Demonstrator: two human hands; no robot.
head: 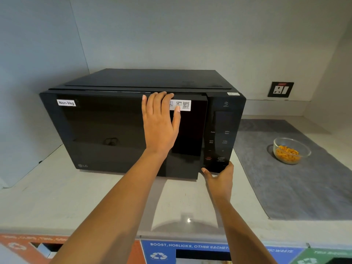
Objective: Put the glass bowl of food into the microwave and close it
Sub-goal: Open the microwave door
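The microwave (133, 128) is seen at the centre of the frame with its door (106, 130) slightly ajar at the right edge, so the opening step is judged to be in hand. A slip could be caused here: if the door is pulled at the top while the body is not steadied, the whole oven may be dragged forward on the smooth worktop (106, 202); and if the door is swung wide without care, the forearm low in the frame could be struck. The left hand (160, 122) is laid flat on the upper door, its fingers (158, 100) spread and extended, their tips hooked over the top edge beside the QR sticker (183, 105); nothing is gripped. The right hand (219, 178) is set under the lower right corner below the control panel (219, 141), loosely open, thumb out, nothing enclosed. The glass bowl of food (291, 150) is left untouched on the grey mat (304, 187) at the right, well apart from both hands.
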